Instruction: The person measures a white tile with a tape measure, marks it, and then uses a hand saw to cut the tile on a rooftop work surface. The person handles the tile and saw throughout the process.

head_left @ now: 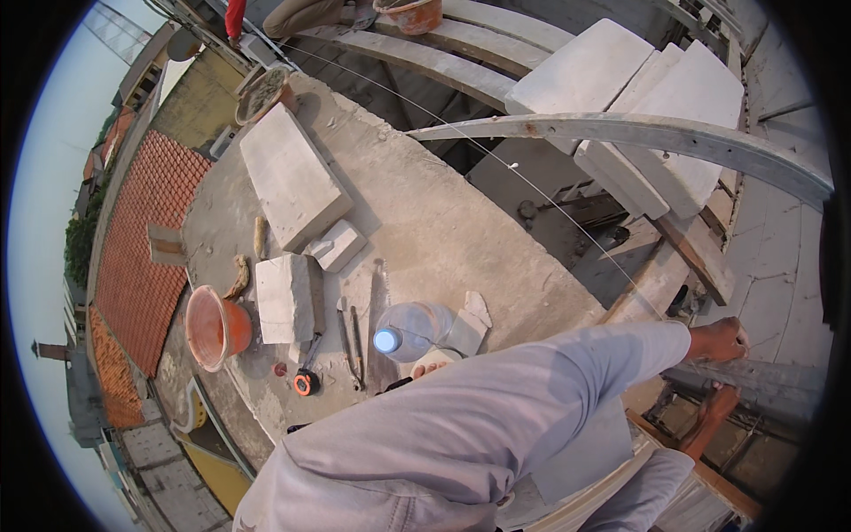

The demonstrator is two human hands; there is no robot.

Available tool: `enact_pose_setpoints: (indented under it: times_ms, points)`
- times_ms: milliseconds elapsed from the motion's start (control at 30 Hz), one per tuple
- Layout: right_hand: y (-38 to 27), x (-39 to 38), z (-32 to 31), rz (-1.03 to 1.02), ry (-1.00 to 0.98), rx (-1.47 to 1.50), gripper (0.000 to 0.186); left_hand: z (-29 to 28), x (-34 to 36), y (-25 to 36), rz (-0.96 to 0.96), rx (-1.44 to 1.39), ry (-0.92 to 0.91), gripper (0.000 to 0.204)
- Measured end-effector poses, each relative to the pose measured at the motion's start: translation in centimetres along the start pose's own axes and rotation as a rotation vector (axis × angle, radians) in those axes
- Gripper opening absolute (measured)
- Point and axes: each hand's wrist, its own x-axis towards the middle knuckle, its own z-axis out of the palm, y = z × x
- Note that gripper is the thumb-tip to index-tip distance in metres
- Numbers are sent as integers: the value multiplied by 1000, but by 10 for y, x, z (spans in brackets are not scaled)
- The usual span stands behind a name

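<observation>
My left hand [720, 339], at the right, has its fingers curled at the top of a grey beam [769, 381]; what it grips is too small to make out. My right hand [716, 399] is closed just below it against the beam's underside, its hold unclear. A taut white string [567, 215] runs from the far ledge toward my left hand. On the concrete slab [443, 257] lie a water jug [412, 330], an orange tape measure [307, 381], long metal tools [353, 350], an orange bucket [220, 326] and several white blocks [291, 177].
An open drop [550, 230] borders the slab, with planks [470, 49], stacked blocks [585, 62] and a curved-looking metal bar [727, 133] across it. Mortar buckets [266, 93] stand farther back. A person in a red sleeve [235, 19] works at top left. Tiled roofs [142, 248] lie left.
</observation>
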Motion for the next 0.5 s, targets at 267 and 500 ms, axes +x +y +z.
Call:
enact_pose_setpoints:
  times_ms: [267,500]
  points:
    - [-15,-38,82,39,108,172,11,-29,-14,-34,-90,-116,103,15]
    - [-58,-114,96,-239,402,-103,21,-28,-53,2,220,147,-26,14]
